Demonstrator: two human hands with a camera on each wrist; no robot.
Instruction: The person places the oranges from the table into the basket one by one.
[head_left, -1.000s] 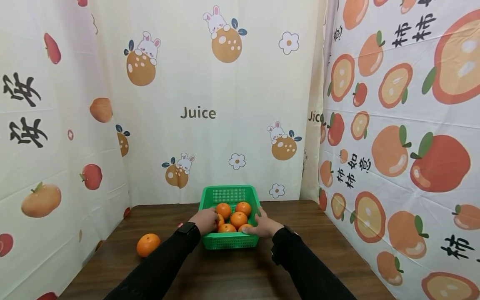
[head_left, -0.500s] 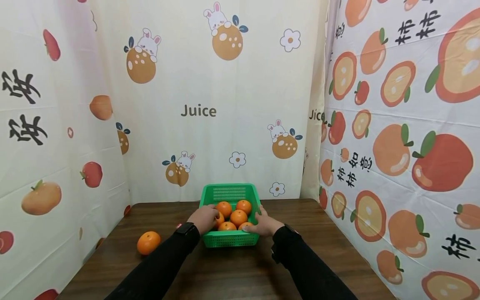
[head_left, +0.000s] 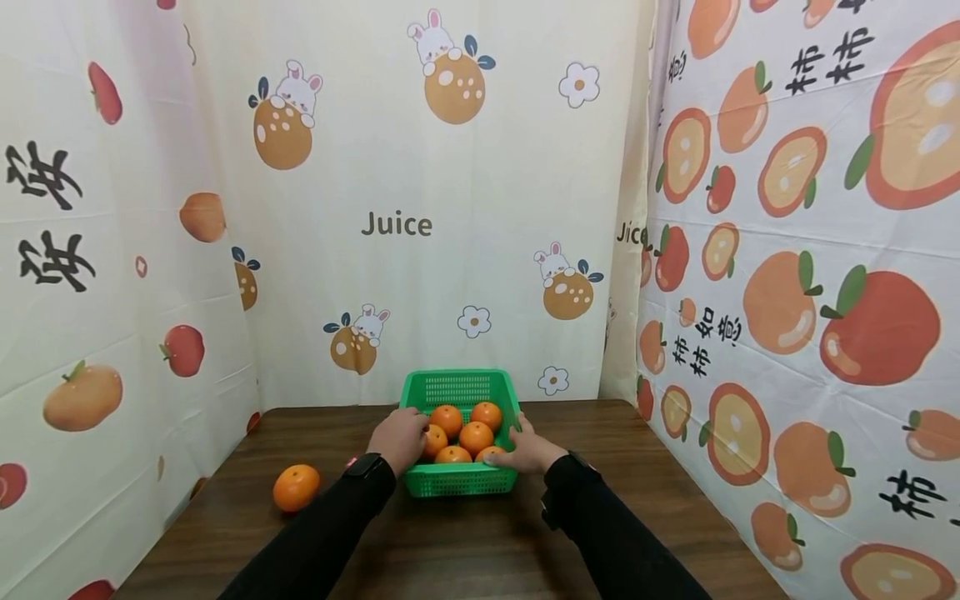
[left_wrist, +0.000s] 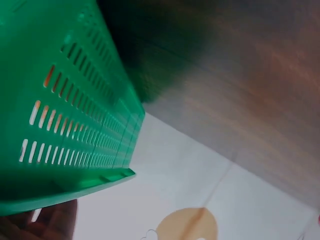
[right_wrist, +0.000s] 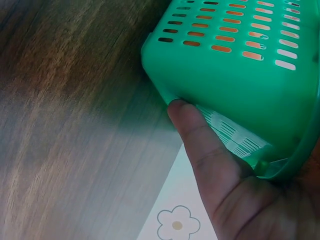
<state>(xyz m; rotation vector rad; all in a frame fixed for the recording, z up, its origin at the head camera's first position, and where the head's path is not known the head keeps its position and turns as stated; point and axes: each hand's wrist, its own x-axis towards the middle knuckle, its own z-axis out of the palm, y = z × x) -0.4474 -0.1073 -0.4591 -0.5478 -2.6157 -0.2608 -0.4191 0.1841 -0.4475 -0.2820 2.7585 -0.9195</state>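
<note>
A green perforated plastic basket [head_left: 461, 481] stands on the table with several oranges [head_left: 476, 437] inside. My left hand [head_left: 400, 437] is over its left rim, fingertips beside the leftmost orange [head_left: 433, 442]. In the left wrist view, only part of that hand [left_wrist: 52, 222] shows past the rim, with nothing seen in it. My right hand [head_left: 531, 452] holds the basket's right side, thumb over the front right orange [head_left: 489, 453]. In the right wrist view, one finger [right_wrist: 192, 130] lies along the outside of the basket wall.
A single orange [head_left: 297, 488] lies on the brown wooden table [head_left: 450, 546] to the left of my left forearm. Fruit-printed cloths hang at the left [head_left: 142, 333], the back [head_left: 510, 192] and the right [head_left: 787, 400].
My left hand has drawn back a little to the left, uncovering more of the leftmost orange. The right hand, the basket and the orange on the table stay in place.
</note>
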